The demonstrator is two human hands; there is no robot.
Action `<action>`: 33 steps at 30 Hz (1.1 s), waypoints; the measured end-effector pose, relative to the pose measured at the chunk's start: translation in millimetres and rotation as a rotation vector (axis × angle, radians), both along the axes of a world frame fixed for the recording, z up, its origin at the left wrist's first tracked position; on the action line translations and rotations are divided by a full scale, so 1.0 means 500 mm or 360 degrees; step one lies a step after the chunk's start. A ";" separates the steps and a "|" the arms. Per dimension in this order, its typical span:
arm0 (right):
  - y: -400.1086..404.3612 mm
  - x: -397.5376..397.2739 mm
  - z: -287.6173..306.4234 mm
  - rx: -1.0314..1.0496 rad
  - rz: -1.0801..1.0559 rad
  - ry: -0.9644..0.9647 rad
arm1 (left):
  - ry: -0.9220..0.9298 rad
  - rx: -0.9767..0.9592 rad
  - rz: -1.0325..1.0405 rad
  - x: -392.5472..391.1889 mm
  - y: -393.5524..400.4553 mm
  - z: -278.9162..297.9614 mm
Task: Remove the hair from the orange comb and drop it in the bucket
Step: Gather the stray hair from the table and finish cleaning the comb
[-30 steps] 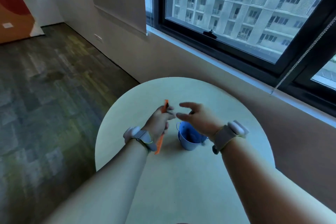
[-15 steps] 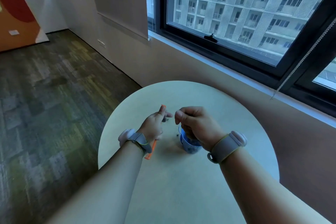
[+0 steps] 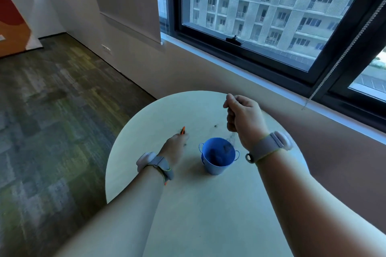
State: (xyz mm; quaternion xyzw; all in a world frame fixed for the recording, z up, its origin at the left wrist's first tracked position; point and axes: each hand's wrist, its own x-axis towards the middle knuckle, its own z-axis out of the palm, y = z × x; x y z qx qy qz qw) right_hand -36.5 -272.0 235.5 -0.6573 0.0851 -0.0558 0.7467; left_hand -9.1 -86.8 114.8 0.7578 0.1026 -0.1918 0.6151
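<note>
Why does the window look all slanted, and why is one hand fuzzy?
Head view: the wide lens bends and tilts the window; the left hand holding the comb is smeared by motion blur; daylight leaves a soft shadow beside the bucket on the table.

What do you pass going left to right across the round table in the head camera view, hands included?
Left wristband → left hand gripping the orange comb → small dark clump of hair lying on the table → blue bucket → right hand, closed and raised → right wristband.
</note>
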 end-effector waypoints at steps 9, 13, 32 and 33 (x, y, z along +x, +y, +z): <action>-0.061 0.075 -0.197 -0.0089 -0.0288 0.0355 | -0.0472 0.0565 -0.0140 0.017 -0.005 -0.009; -0.053 0.093 -0.278 -0.0127 -0.0132 0.0500 | -0.0439 0.0407 0.0002 0.004 -0.013 -0.034; -0.100 0.097 -0.275 -0.1215 0.0143 0.0624 | -0.0304 0.0144 0.0021 0.000 -0.074 -0.014; -0.093 0.085 -0.269 -0.1181 0.0126 0.0576 | -0.0290 0.0090 0.0067 -0.001 -0.079 -0.010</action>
